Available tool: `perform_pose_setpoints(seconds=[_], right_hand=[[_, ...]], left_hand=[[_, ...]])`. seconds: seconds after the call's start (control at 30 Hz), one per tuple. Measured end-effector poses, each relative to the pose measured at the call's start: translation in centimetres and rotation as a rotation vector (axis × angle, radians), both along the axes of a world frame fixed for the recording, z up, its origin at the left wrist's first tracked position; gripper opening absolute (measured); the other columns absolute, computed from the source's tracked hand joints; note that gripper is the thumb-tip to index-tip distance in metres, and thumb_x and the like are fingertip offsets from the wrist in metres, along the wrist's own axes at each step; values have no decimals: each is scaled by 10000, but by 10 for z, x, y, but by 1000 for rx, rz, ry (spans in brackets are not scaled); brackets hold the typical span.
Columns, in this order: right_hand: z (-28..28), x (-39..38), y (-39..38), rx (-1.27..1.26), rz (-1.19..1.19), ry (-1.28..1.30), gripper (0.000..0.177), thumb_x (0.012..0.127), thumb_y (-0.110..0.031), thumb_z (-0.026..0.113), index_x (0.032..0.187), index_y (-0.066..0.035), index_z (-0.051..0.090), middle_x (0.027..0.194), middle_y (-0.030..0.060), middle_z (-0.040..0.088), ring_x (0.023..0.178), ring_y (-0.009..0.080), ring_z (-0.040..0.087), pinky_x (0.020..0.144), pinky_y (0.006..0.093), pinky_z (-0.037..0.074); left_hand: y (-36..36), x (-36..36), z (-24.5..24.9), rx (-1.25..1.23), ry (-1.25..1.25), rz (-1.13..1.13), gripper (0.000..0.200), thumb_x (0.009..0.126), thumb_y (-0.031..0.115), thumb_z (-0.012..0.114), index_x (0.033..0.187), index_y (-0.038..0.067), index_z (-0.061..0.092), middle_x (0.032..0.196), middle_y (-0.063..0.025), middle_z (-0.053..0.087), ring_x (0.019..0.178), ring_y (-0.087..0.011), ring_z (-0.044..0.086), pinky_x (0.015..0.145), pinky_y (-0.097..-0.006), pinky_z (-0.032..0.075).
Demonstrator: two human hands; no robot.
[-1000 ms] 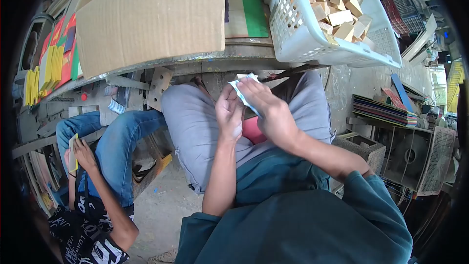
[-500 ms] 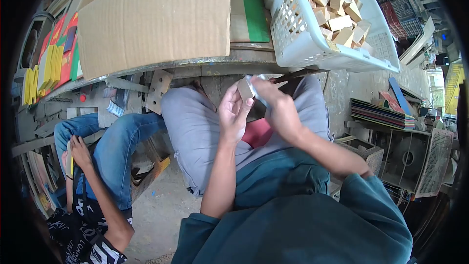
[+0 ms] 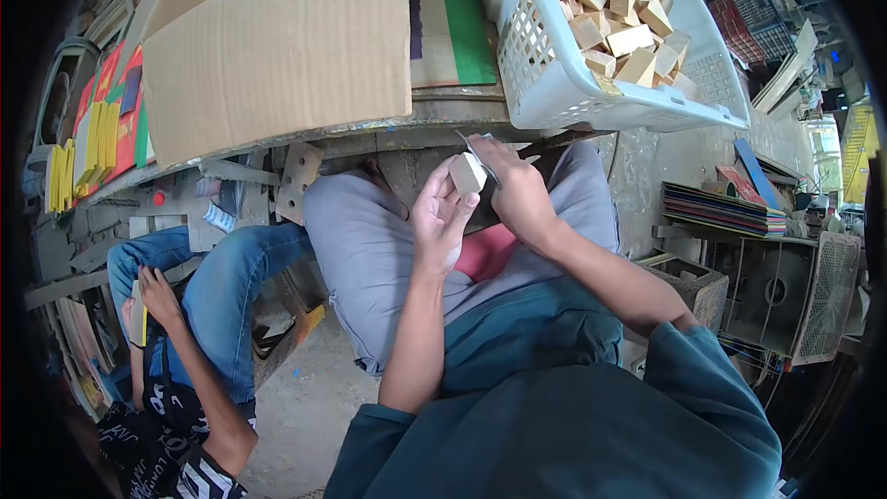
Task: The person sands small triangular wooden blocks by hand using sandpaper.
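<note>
Over my lap, my left hand [image 3: 438, 222] grips a small pale wooden block [image 3: 469, 176] between thumb and fingers, with one face turned up toward the right. My right hand [image 3: 521, 192] is closed on a thin grey sheet that looks like sandpaper [image 3: 486, 167]. Its edge shows beside the fingers, right at the block's upper right face. The rest of the sheet is hidden under the right hand.
A white plastic basket [image 3: 617, 103] full of similar wooden blocks [image 3: 630, 39] stands ahead on the right, beside a cardboard box [image 3: 282, 46] on the bench. To the left a co-worker [image 3: 222, 305] sits holding a flat yellow-edged piece [image 3: 139, 314]. Stacked coloured sheets [image 3: 721, 212] lie at right.
My right hand has shifted slightly across the block, exposing more of its upper right face. The view has moved a little; the co-worker's flat piece is turned differently.
</note>
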State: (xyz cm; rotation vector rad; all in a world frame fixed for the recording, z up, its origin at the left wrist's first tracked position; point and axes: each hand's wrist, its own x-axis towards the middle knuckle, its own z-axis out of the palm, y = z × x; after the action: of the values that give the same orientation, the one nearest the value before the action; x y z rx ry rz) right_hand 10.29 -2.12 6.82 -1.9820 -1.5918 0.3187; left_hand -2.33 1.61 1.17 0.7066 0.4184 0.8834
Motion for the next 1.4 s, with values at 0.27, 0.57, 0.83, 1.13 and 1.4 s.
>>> perform_pose_setpoints(seconds=[0.27,0.57,0.83,1.13,1.4], right_hand=[[-3,-3,4,107,57,41,549,692,104,518,1232,16,553,1204,210,584,1103,384,559,968,399,455],[8,-9,2,91,80,61,514,730,63,539,1242,15,554,1245,204,566,1180,346,532,1005,428,427],[13,-14,8,135,39,83,604,625,185,502,1204,26,572,1209,227,578,1178,381,524,1011,398,429],[14,-8,8,68,81,-64,519,721,70,504,1237,27,537,1219,222,572,1147,373,542,966,413,456],[20,-23,17,103,144,-30,560,683,78,557,1241,49,533,1206,231,573,1157,378,538,994,409,436]], left_hand=[[2,-2,2,2,-19,10,594,873,117,679,1344,-82,376,1291,-149,519,1174,-184,514,1022,-313,387],[0,-2,8,-45,-112,28,577,866,70,674,1344,-75,386,1284,-139,530,1166,-177,523,1014,-306,395],[1,-4,3,-44,-113,60,542,868,59,668,1325,-68,404,1283,-135,533,1165,-168,524,1004,-282,400],[5,-4,6,-90,-136,11,602,878,100,666,1361,-78,355,1294,-145,523,1181,-181,516,1007,-308,410],[5,-30,19,-58,-88,85,648,871,99,667,1378,-102,317,1312,-183,499,1192,-211,512,1016,-335,405]])
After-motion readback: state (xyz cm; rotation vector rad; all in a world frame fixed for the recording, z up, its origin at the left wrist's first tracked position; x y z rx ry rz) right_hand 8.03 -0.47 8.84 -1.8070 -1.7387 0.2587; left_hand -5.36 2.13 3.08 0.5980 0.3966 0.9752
